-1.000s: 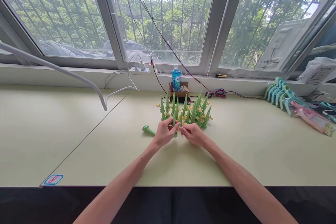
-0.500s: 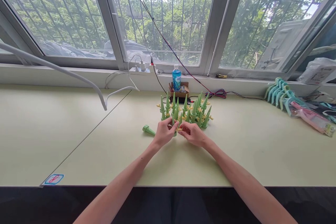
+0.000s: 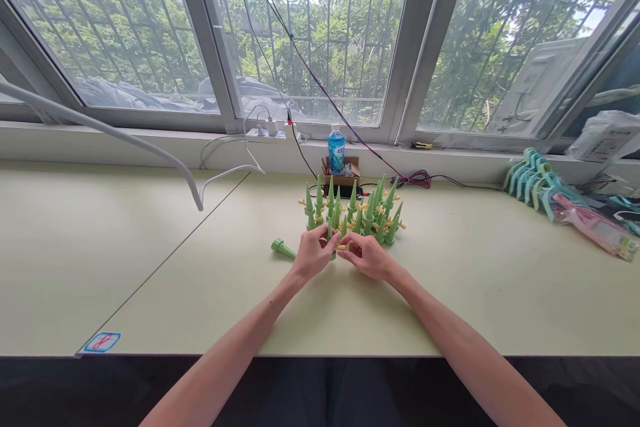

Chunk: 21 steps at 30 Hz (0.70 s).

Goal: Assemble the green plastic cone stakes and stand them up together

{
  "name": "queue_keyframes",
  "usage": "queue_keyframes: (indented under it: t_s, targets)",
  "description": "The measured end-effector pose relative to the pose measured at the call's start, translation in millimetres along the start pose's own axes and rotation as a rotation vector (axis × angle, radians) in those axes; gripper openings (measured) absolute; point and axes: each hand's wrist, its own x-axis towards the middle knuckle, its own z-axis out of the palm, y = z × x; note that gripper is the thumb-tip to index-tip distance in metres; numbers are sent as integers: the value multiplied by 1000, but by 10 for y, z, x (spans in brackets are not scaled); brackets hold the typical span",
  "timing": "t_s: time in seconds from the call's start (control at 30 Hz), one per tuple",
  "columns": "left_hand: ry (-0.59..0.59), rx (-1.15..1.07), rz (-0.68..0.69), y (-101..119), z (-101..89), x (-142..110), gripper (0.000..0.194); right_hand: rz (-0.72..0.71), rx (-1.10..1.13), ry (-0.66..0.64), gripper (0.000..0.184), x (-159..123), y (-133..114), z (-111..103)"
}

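Note:
My left hand [image 3: 314, 253] is closed round a green plant watering spike [image 3: 330, 232], which stands point up at the front of the group. On the spike's right side, my right hand [image 3: 369, 255] pinches a small yellow valve [image 3: 342, 247] between thumb and fingers. Just behind both hands stand several more green watering spikes [image 3: 369, 212], points upward, with yellow valves sticking out of their sides. One loose green spike [image 3: 283, 248] lies on its side left of my left hand, its tip hidden by the hand.
Behind the spikes, a blue bottle [image 3: 337, 152] stands by a small cardboard box [image 3: 353, 167], with a dark phone-like slab [image 3: 343, 191] in front. Coiled wires [image 3: 417, 178] lie to the right. Bagged hangers [image 3: 537, 180] sit far right. A white cable [image 3: 150, 147] arches over the table's left.
Both hands stay in place on the spike and valve. The right fingers have shifted very slightly at the yellow valve; nothing else visibly moves.

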Motion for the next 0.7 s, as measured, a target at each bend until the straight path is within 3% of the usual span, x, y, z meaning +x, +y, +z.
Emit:
queue_keyframes:
  t_s: [0.13, 0.33, 0.5, 0.7]
  targets:
    - [-5, 0, -5, 8, 3, -6, 31, -22, -17, -5, 20, 7, 29, 16]
    - [-11, -5, 6, 14, 5, -9, 29, -43, -70, 2, 38, 20, 61, 32]
    - [-5, 0, 13, 6, 0, -8, 32, -3, -40, 9, 22, 10, -5, 4]
    - [-10, 14, 2, 1, 4, -6, 31, -21, -11, 10, 17, 5, -1, 6]
